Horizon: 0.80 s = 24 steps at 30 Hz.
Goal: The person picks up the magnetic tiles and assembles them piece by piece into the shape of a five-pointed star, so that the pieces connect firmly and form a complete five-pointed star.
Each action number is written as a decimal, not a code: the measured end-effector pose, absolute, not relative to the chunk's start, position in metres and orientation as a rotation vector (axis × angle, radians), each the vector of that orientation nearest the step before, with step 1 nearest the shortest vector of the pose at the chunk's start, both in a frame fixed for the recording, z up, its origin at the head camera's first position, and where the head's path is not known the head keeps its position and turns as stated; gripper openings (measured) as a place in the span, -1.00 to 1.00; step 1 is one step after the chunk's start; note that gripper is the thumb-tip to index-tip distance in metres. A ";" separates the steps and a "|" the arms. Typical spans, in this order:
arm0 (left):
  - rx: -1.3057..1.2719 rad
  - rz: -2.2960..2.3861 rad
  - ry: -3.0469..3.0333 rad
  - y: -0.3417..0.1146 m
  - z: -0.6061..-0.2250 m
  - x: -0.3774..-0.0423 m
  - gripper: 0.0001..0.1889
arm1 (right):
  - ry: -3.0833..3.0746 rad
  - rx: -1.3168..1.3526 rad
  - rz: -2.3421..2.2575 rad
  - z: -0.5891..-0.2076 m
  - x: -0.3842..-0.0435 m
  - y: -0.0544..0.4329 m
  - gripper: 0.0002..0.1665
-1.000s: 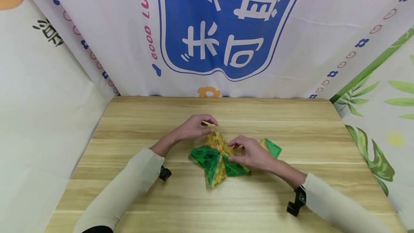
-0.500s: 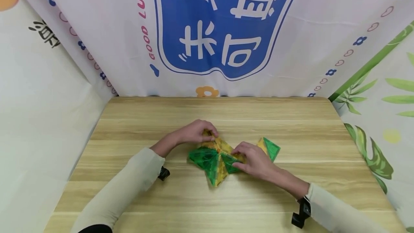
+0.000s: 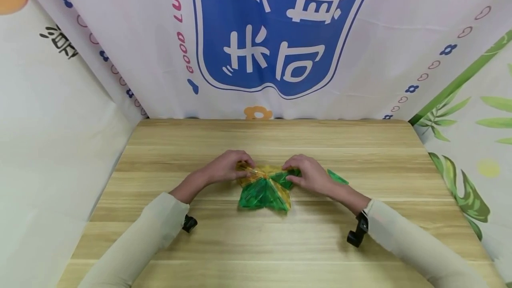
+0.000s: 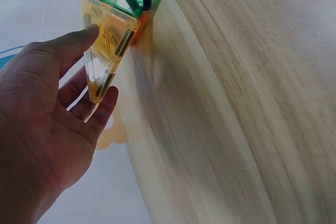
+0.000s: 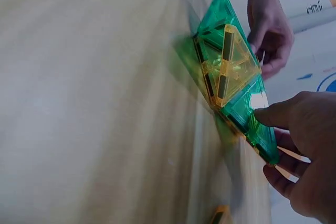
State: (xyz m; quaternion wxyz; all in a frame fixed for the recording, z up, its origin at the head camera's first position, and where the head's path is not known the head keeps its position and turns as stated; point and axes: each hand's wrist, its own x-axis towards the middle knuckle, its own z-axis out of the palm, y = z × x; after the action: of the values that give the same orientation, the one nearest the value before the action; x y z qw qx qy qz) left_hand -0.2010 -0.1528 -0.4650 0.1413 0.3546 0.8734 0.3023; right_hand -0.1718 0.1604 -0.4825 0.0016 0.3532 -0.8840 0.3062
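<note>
A star-like cluster of green and yellow see-through triangular magnetic tiles [image 3: 264, 194] is held between both hands in the middle of the table. My left hand [image 3: 230, 166] pinches a yellow triangular tile [image 4: 107, 38] at the cluster's left point, thumb on one face and fingers behind. At the opposite point, my right hand [image 3: 312, 174] grips a green triangular tile [image 5: 249, 111] between thumb and fingers. Another yellow tile [image 5: 239, 66] juts out towards the right wrist camera, beside a green one [image 5: 218, 14]. The cluster stands tilted, close over the table in both wrist views.
A separate green triangular tile [image 3: 337, 177] lies right of the cluster, partly covered by the right hand. A yellow piece [image 5: 221, 214] shows at the right wrist view's bottom edge. The wooden table [image 3: 256, 252] meets a printed cloth [image 3: 168, 92] along its far side.
The cluster has turned counter-clockwise between the hands: its bottom point swung right and its right point rose. Both hands changed hold; the left moved slightly left, the right slightly up.
</note>
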 end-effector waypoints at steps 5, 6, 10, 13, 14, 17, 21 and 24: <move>0.964 0.874 2.572 -0.160 -0.467 -0.200 -0.76 | -2.801 1.114 1.034 -0.483 -0.189 0.153 -0.68; 0.958 0.869 2.579 -0.161 -0.467 -0.201 -0.76 | -2.809 1.114 1.048 -0.483 -0.192 0.151 -0.67; 0.961 0.842 2.598 -0.162 -0.465 -0.201 -0.74 | -2.836 1.094 1.070 -0.483 -0.196 0.149 -0.66; 0.976 0.867 2.598 -0.156 -0.459 -0.201 -0.71 | -2.841 1.045 1.110 -0.481 -0.194 0.154 -0.64; 0.969 0.890 2.593 -0.152 -0.457 -0.201 -0.69 | -2.841 1.025 1.125 -0.481 -0.194 0.157 -0.63; 0.951 0.951 2.581 -0.134 -0.448 -0.199 -0.66 | -2.841 0.955 1.169 -0.478 -0.190 0.173 -0.64; 0.941 1.011 2.557 -0.103 -0.435 -0.194 -0.63 | -2.857 0.854 1.153 -0.477 -0.183 0.200 -0.66; 0.945 1.054 2.514 -0.080 -0.428 -0.189 -0.59 | -2.879 0.798 1.124 -0.475 -0.176 0.218 -0.67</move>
State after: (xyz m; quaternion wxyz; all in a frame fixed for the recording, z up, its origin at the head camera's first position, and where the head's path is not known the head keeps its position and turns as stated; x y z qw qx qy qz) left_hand -0.1895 -0.0802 -0.4277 0.1279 0.3249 0.8642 0.3624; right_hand -0.1763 0.2181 -0.4755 -0.0253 0.2498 -0.9017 0.3520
